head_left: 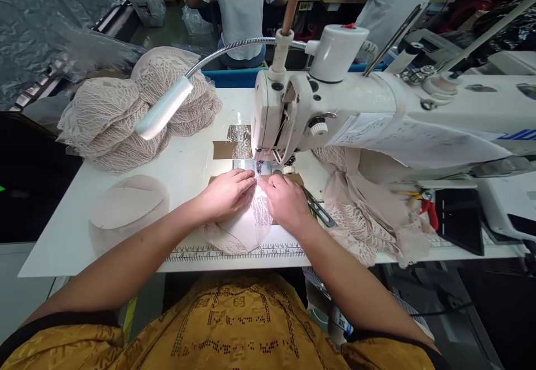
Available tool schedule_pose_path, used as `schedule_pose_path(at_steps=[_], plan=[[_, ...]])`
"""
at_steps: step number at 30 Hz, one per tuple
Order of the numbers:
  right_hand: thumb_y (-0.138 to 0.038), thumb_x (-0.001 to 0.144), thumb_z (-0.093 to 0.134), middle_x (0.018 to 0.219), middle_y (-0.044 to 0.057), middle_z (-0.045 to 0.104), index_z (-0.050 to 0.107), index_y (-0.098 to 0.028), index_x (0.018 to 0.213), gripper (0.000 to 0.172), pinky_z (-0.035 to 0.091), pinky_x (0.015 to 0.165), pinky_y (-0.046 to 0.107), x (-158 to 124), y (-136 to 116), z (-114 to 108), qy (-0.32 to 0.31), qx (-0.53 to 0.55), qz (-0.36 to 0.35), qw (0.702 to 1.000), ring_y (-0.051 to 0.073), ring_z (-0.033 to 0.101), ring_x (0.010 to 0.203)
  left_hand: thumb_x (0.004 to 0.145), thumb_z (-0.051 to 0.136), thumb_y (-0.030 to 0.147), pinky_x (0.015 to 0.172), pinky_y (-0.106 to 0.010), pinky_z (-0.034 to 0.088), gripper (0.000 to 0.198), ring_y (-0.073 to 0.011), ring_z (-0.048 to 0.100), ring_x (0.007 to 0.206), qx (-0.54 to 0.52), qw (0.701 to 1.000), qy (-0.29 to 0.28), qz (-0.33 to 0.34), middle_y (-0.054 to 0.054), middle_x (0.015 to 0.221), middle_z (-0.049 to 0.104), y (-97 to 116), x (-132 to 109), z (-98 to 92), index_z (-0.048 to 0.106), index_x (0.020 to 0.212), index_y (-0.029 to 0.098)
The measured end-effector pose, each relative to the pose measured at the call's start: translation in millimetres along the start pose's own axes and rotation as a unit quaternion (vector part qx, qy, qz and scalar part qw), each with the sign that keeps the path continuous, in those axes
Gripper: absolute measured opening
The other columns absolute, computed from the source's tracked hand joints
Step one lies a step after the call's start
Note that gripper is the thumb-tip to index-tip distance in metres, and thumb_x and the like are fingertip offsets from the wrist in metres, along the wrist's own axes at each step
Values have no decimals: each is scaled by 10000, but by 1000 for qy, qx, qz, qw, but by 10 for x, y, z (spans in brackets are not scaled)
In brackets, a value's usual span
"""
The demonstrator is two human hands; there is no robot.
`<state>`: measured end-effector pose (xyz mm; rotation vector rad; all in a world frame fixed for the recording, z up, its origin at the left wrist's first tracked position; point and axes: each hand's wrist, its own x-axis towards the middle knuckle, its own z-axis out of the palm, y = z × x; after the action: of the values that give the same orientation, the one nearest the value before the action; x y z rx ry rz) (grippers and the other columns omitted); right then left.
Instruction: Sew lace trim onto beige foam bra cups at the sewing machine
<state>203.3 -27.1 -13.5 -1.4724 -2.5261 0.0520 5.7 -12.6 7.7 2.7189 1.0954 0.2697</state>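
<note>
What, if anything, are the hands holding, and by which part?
The left hand and right hand rest on a lace piece at its far end, by the needle; any pinch is hidden.

At the frame's centre the left hand and right hand hide parts of the lace piece, while the sewing machine (the writing on its paper too small to read) is cut off by the right edge.

White table — lace piles left, sheer pieces nearer, ruler strip along front edge — lace piece partly over it.
</note>
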Motion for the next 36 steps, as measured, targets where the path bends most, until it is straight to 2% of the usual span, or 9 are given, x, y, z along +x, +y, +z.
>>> schedule_pose_path(at_steps=[8,14,19,23,25,27,29,31,36], plan=[[-106,895,457,926,121,663,678,-177,1208,390,402,729,351,33,-8,12,-8,6,26,1000,247,549,851,955,432,272,1077,-472,446,464,-320,499,1286,6,1000,-24,14,-212,1406,518,-85,59,3,536,1340,36],[-121,894,463,931,112,677,685,-178,1186,371,407,699,335,58,-5,25,-5,7,29,1000,231,569,827,942,462,316,1121,-466,405,510,-313,443,1353,-10,998,-46,45,-201,1470,452,-278,115,-1,505,1382,62],[-111,881,459,936,81,701,709,-202,1138,371,441,739,307,47,54,8,12,57,31,998,209,605,828,937,420,214,1115,-446,415,440,-291,467,1338,-24,996,-58,60,-185,1447,485,-377,109,-52,559,1334,81],[-76,844,452,994,71,717,716,-199,1119,400,473,775,296,12,96,12,50,99,42,993,205,626,873,914,418,162,1015,-445,482,380,-282,551,1218,-37,998,-5,44,-167,1332,582,-199,-37,-135,627,1226,110],[-73,830,459,1014,72,716,726,-199,1088,393,485,774,303,-2,107,21,52,106,45,992,210,628,887,905,484,223,935,-419,508,339,-270,595,1099,-48,998,12,41,-156,1205,636,-72,-111,-139,636,1192,124],[-78,835,457,1028,74,714,733,-198,1064,378,489,786,307,-7,113,20,45,112,47,992,211,629,905,913,494,264,812,-386,512,275,-253,614,939,-31,999,19,25,-139,1021,667,21,-157,-102,672,1071,126],[-90,853,452,1049,74,711,730,-191,1071,367,488,805,310,-10,116,-10,33,121,50,991,212,630,932,940,432,252,719,-362,479,284,-235,591,814,-4,1000,23,7,-122,865,652,60,-175,-42,682,899,124],[-106,875,450,1073,76,708,721,-180,1092,355,484,820,315,-16,115,-83,13,130,47,990,213,629,960,951,387,223,691,-351,450,322,-221,565,764,-1,999,33,-6,-107,798,633,55,-180,8,656,802,129],[-131,908,459,1079,78,696,706,-189,1099,318,455,731,303,-80,67,-354,-69,129,18,989,205,620,913,930,421,220,658,-310,430,232,-196,548,744,-77,995,57,-29,-75,788,631,0,-201,18,612,819,150]])
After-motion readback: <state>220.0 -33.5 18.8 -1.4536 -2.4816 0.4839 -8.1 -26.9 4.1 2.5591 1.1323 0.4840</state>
